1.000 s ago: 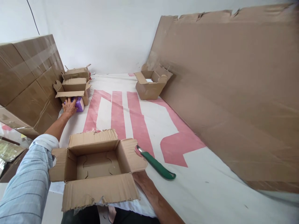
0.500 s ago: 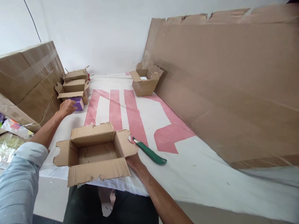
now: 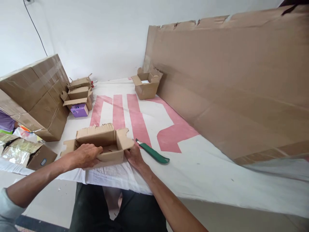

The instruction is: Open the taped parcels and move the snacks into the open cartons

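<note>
An open brown cardboard box (image 3: 116, 135) sits at the front edge of the cloth-covered table, its far and side flaps spread outward. My left hand (image 3: 87, 156) is closed over the near wall of this box, fingers reaching toward the inside. At the box's right end, my right hand (image 3: 134, 156) grips below the side flap, with its fingers partly hidden. Just right of that hand lies a green utility knife (image 3: 154, 153), blade end pointing to the far left. A purple box (image 3: 79, 110) rests farther back, untouched, against another open cardboard box (image 3: 78, 99).
Large taped cartons (image 3: 45, 93) stand at the left, with a taped box (image 3: 43, 158) nearer. A small open carton (image 3: 146, 87) holds something white. The big cardboard panel (image 3: 229, 83) leans along the right. White cloth (image 3: 207, 174) with pink shapes covers the table.
My left hand has left the purple box and come back to the near wall of the cardboard box. That box's near flap no longer spreads toward me. The right hand stays at the box's right end.
</note>
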`<state>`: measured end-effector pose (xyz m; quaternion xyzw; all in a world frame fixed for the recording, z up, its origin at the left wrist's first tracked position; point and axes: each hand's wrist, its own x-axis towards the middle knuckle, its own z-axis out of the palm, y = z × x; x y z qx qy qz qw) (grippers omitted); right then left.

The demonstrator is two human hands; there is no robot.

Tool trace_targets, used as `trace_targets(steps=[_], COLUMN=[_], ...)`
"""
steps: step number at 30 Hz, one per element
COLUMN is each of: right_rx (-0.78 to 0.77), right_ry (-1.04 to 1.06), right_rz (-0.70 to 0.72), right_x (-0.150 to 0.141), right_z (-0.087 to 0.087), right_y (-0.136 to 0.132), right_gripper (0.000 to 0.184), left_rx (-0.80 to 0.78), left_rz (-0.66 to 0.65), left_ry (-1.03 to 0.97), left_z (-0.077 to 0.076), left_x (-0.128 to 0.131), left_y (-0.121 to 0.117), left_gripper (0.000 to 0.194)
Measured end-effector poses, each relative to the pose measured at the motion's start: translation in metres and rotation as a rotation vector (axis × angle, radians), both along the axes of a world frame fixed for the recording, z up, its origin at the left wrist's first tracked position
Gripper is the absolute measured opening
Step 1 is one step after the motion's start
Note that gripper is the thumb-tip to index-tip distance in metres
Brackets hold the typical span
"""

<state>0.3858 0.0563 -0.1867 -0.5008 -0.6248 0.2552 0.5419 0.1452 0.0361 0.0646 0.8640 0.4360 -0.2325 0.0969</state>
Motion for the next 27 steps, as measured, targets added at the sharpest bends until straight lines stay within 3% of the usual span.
trace_targets(steps=[2,5,9,13,17,20,24,27], right_rx=[-0.005,-0.021,-0.024,0.015,0.044,0.042,0.033,0.031], right_ry=[-0.01,-0.027,-0.049,-0.051,-0.041,-0.045,-0.036,-0.034], right_rz=[0.002,0.011,0.008,0.005,0.011,0.016,0.026,0.03], right_x=[0.001,0.002,0.002,0.002,0.003,0.004,0.003,0.003], right_z=[0.006,0.011,0.011,0.013,0.013,0.011,0.008,0.008], right_y=[0.0,0.0,0.0,-0.001,-0.001,-0.001,-0.002,-0.003], right_gripper=[0.023,0.02,0.023,0.025,0.022,0.02,0.018,0.02], left_rx=[0.101,0.277,0.417,0.555,0.721,0.91,0.989,0.857], left_rz=[0.057,0.237,0.416,0.498,0.57,0.624,0.84,0.991], left_ry=[0.03,0.058,0.092,0.055,-0.047,-0.286,-0.531,-0.608], left_z=[-0.008,-0.007,0.001,-0.007,-0.035,-0.064,-0.102,-0.121], left_x=[-0.015,-0.047,-0.082,-0.099,-0.103,-0.103,-0.103,-0.104], left_y=[0.022,0.07,0.135,0.173,0.173,0.157,0.138,0.141], left_gripper=[0.026,0.02,0.028,0.037,0.066,0.082,0.067,0.047])
